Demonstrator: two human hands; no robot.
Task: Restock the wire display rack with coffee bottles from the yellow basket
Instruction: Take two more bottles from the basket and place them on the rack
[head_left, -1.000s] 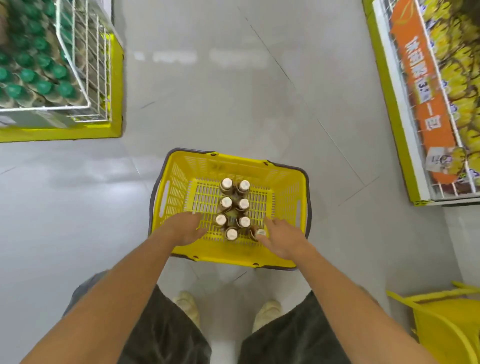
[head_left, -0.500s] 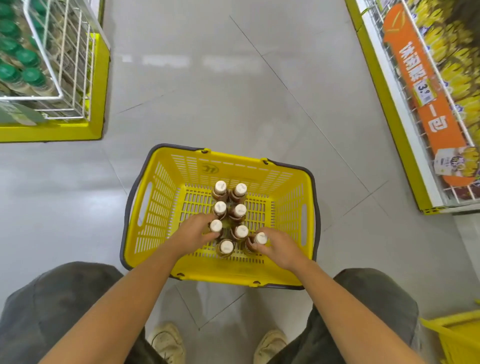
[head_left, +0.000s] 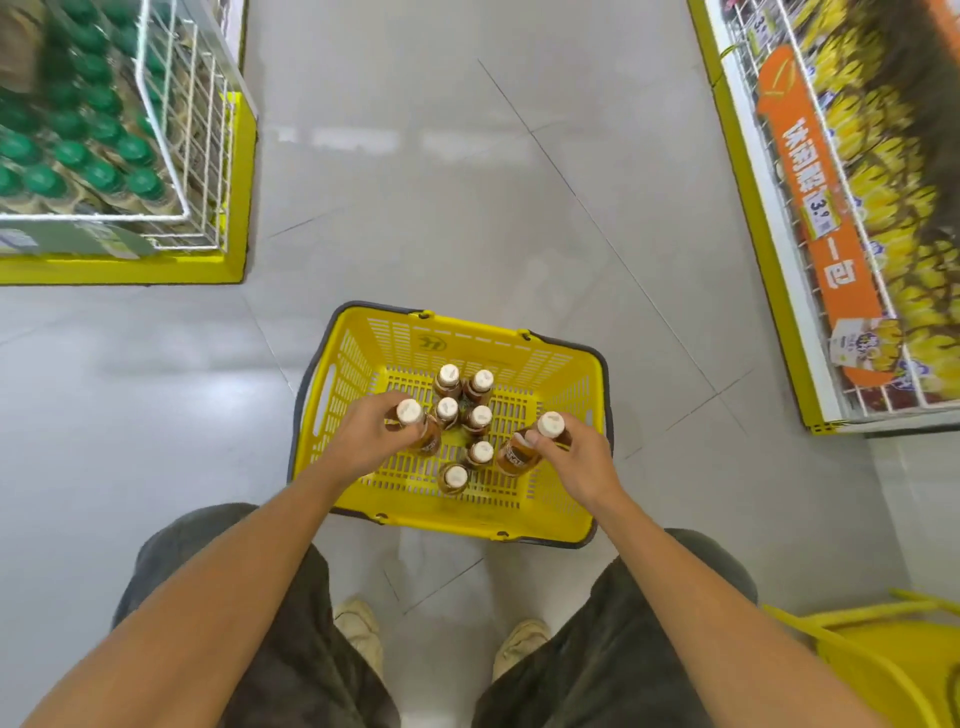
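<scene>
Left hand (head_left: 363, 441) clamped round 1 coffee bottle (head_left: 418, 434), right hand (head_left: 576, 457) round another (head_left: 524, 447), both just above the yellow basket (head_left: 467, 348). 6 more upright inside. Likely rigid, liquid-heavy, slick; best gripped below the cap.

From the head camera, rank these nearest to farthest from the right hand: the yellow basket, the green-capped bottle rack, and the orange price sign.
1. Yellow basket: directly below the right hand, which holds a coffee bottle over it.
2. Orange price sign: on the shelf at upper right.
3. Green-capped bottle rack: far upper left, across the floor.
</scene>
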